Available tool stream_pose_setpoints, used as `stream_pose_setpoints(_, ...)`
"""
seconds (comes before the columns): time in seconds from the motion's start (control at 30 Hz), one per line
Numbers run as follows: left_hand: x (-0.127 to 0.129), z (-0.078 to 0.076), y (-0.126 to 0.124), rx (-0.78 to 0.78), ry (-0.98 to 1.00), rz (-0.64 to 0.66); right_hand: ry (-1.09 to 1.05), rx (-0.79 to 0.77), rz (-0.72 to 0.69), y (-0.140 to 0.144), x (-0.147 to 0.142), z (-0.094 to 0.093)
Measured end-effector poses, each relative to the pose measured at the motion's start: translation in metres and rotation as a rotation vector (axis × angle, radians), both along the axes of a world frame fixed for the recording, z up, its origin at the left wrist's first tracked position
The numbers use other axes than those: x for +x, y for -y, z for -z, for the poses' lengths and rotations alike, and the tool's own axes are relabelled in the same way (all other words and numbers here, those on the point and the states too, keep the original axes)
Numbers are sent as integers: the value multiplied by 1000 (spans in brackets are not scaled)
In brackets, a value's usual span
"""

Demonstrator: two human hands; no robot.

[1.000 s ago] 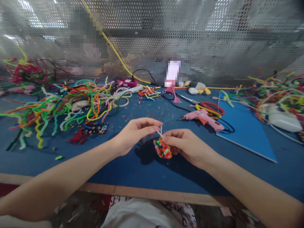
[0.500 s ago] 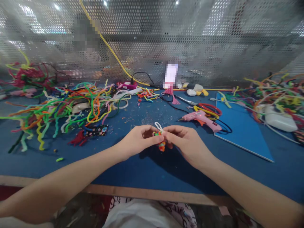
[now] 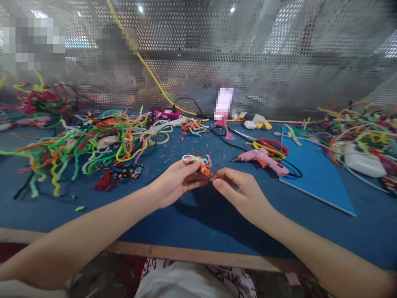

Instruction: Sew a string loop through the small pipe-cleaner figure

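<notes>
Hands at work over a blue desk [image 3: 192, 223] strewn with craft wire. Left hand [image 3: 173, 184] closed around a small multicoloured pipe-cleaner ornament [image 3: 204, 166], pinched between thumb and fingertips and held just above the desk surface, near the middle of the view. White beaded loop [image 3: 188, 157] poking out of the ornament toward the left, resting over the left forefinger. Right hand [image 3: 240, 192] just beside it, thumb and forefinger pressed together at the ornament's right edge, touching it; whether anything is gripped between those two fingertips cannot be told. Both forearms reaching in from the near edge of the desk.

Behind the right hand, pink glue gun [image 3: 263, 159] lying on its side, black cord trailing off to the right. Just past it, red and yellow handled scissors [image 3: 273, 147]. Lighter blue sheet [image 3: 313, 174] flat on the desk at right, well apart from the hands. Large tangle of pipe cleaners [image 3: 87, 142] in green, orange, yellow and blue spread across the left half of the desk; a second heap [image 3: 362, 124] at far right. Perforated metal screen [image 3: 248, 49] along the back
</notes>
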State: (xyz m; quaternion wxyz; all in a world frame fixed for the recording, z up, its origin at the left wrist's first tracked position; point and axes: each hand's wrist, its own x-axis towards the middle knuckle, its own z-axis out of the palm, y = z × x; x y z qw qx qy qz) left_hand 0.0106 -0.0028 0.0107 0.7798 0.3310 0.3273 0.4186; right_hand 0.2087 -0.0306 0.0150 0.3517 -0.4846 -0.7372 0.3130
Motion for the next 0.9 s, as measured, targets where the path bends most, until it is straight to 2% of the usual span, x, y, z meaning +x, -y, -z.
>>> stream_pose_setpoints(0.17,0,5,2,13,1,51,100,168,18,1,-6,-1)
stream_pose_setpoints(0.23,1,5,1,14,3,33,97,234,-10,0,-5,-1)
stream_pose_setpoints(0.33,1,5,-2,18,9,-17,8,249,9,1,0,-2)
stream_pose_setpoints(0.4,0,5,-3,18,3,-40,-111,226,-3,1,4,-3)
stream_pose_setpoints(0.47,0,4,-2,13,-7,-44,-289,156,-74,0,7,-2)
stream_pose_setpoints(0.6,1,2,-1,15,14,-75,-606,-119,-211,-4,7,4)
stream_pose_setpoints(0.67,1,2,-3,29,47,-144,-658,-194,-188,-7,6,6)
stream_pose_setpoints(0.8,-4,1,-13,65,105,-331,-687,-196,-13,-12,6,7)
stream_pose_setpoints(0.9,-7,1,-17,105,67,-353,-510,-178,77,-13,9,5)
